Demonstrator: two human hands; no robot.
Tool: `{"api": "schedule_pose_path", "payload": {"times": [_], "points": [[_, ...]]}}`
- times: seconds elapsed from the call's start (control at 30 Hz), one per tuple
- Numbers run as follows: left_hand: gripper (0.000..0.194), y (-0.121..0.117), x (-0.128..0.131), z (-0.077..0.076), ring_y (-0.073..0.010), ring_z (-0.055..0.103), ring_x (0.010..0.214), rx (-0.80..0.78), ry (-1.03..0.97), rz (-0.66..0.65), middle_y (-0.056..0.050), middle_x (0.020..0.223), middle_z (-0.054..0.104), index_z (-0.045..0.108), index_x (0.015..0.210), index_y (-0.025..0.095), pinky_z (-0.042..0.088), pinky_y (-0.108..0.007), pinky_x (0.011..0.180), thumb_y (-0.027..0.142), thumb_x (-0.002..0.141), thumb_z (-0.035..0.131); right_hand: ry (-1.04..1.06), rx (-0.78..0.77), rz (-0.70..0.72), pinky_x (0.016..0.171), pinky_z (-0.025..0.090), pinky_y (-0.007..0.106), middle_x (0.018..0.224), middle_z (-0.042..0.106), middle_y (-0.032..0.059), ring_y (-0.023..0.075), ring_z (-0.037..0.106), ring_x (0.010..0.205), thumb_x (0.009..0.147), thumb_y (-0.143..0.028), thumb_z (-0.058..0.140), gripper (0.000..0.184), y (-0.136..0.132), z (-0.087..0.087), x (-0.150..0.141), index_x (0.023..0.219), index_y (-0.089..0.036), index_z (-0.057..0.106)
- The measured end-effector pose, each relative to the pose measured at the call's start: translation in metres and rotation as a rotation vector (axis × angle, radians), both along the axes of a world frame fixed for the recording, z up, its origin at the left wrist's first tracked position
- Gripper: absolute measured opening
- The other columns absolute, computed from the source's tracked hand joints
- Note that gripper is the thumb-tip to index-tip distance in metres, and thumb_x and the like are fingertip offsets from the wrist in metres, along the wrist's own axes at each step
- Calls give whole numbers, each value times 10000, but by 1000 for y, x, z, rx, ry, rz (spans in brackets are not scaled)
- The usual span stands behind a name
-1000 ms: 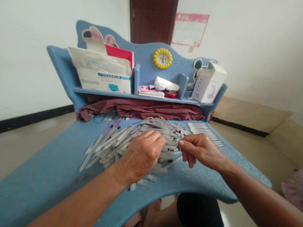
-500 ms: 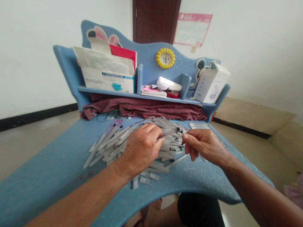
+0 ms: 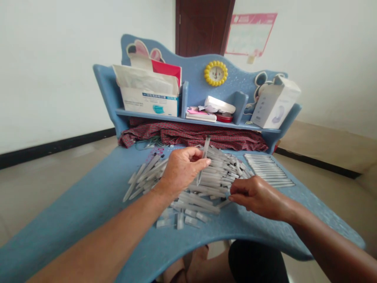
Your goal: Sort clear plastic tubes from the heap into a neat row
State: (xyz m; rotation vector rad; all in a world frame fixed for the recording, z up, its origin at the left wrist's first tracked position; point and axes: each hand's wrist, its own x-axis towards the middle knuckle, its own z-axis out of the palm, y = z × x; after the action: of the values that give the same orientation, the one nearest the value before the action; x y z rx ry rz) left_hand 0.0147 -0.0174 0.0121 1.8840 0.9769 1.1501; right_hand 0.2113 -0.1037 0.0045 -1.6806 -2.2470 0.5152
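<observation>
The left hand has risen from the heap and now grips one clear plastic tube nearly upright, above the loose pile of slender tubes on the blue plastic surface. The right hand curls at the pile's near edge, its hold unclear, with a neat row of tubes beyond.

The left hand covers part of the heap of slim clear plastic tubes, and the lower tubes lie hidden beneath the others, so their number cannot be told. The curled fingers of the right hand hide whatever they may pinch. The print on the white cardboard face-mask box is too small to read, and the top edge cuts off the dark brown wooden door.
</observation>
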Motion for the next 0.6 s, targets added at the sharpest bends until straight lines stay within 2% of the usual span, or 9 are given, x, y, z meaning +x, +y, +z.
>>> {"api": "schedule_pose_path", "payload": {"times": [0.3, 0.47, 0.6], "points": [[139, 4, -1, -5, -98, 512, 532, -22, 11, -1, 32, 605, 591, 634, 703, 152, 415, -205, 508, 290, 699, 632, -77, -25, 105, 499, 310, 200, 564, 529, -29, 83, 466, 520, 844, -262, 533, 146, -8, -3, -13, 753, -184, 615], [142, 5, 1, -9, -110, 532, 548, -17, 42, -26, 33, 605, 595, 637, 712, 150, 413, -214, 513, 292, 704, 628, -162, 40, 224, 515, 329, 210, 610, 601, 1, 106, 549, 558, 879, -271, 487, 187, -17, -5, -40, 764, -182, 603], [130, 3, 2, -8, -104, 506, 530, -6, 53, -23, 41, 580, 567, 630, 702, 144, 391, -213, 506, 273, 707, 621, -346, 107, 233, 502, 342, 252, 656, 672, 62, 185, 623, 594, 857, -266, 493, 186, -15, -7, -67, 772, -169, 626]]}}
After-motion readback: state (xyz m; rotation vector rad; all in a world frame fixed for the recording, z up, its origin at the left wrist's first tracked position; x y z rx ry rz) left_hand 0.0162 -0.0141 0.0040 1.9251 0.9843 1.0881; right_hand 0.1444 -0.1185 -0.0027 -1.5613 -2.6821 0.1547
